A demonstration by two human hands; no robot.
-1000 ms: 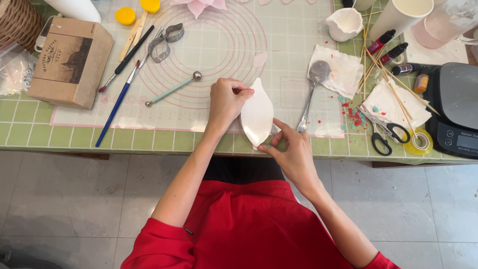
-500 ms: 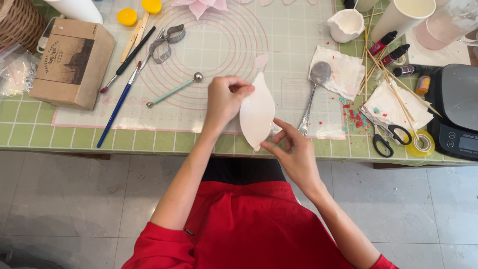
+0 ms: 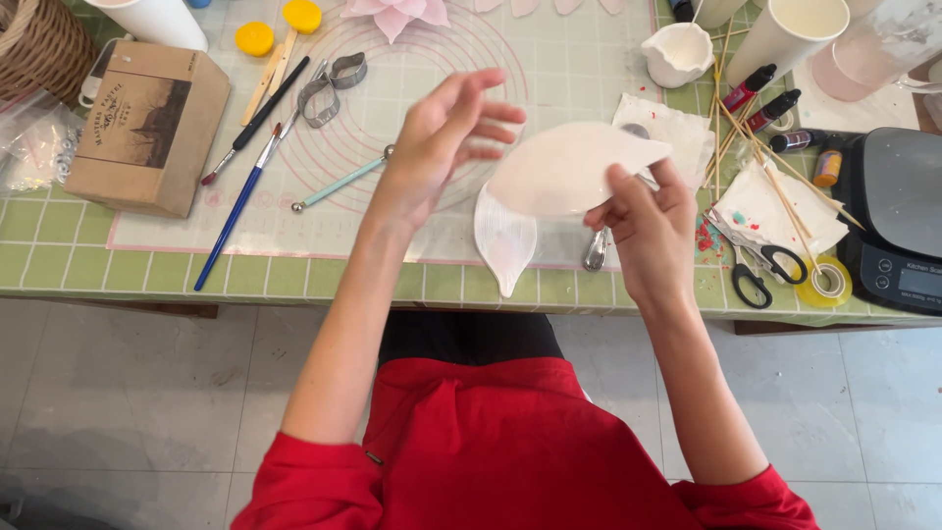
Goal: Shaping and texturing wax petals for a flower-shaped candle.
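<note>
White leaf-shaped petal sheet [image 3: 569,167] pinched by right hand [image 3: 643,221].
Left hand [image 3: 442,137] held open at its 9 o'clock, fingers spread; ribbed white leaf mould [image 3: 505,240] lies below on mat.

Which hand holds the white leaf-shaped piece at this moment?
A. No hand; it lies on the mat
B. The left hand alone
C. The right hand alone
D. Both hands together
C. The right hand pinches the white leaf-shaped piece at its edge and holds it above the table, while the left hand is open with spread fingers, apart from it.
</note>
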